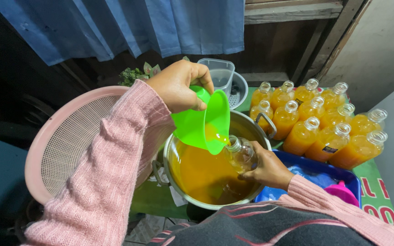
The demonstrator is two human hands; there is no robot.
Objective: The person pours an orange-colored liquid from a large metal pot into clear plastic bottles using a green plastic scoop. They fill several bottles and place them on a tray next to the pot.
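My left hand grips a bright green plastic scoop and tips it, so orange liquid runs from its lip into the mouth of a clear bottle. My right hand holds that bottle tilted, low over a steel pot. The pot is partly filled with the same orange liquid. The bottle holds only a little liquid. Both arms wear pink knitted sleeves.
Several uncapped bottles full of orange liquid stand in rows right of the pot. A blue tray with a pink funnel lies near my right arm. A large pink mesh basket leans at left; a clear container sits behind.
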